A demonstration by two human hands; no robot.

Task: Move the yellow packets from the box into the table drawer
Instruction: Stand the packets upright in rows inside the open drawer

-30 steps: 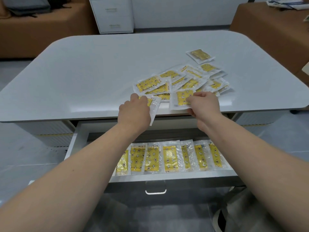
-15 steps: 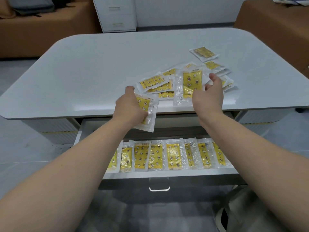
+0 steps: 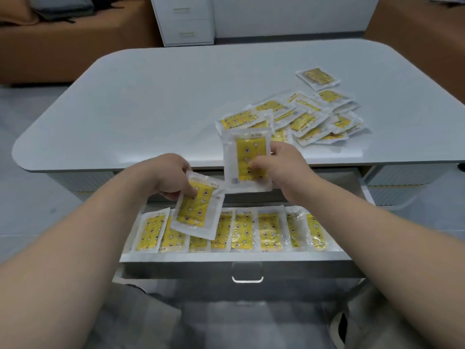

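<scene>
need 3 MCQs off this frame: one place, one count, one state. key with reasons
1. Where is the loose pile of packets?
A) floor
B) tabletop, right part
C) cabinet

2. How many packets are being held?
A) none
B) one
C) two

3. The drawer is:
A) shut
B) open, bare
C) open, with a row of packets

Key:
1 B: the pile lies on the white top, right of centre.
2 C: the left hand pinches a packet over the drawer, and the right hand holds a second packet upright at the table edge.
3 C: the drawer stands out from the table and packets line its front.
</scene>
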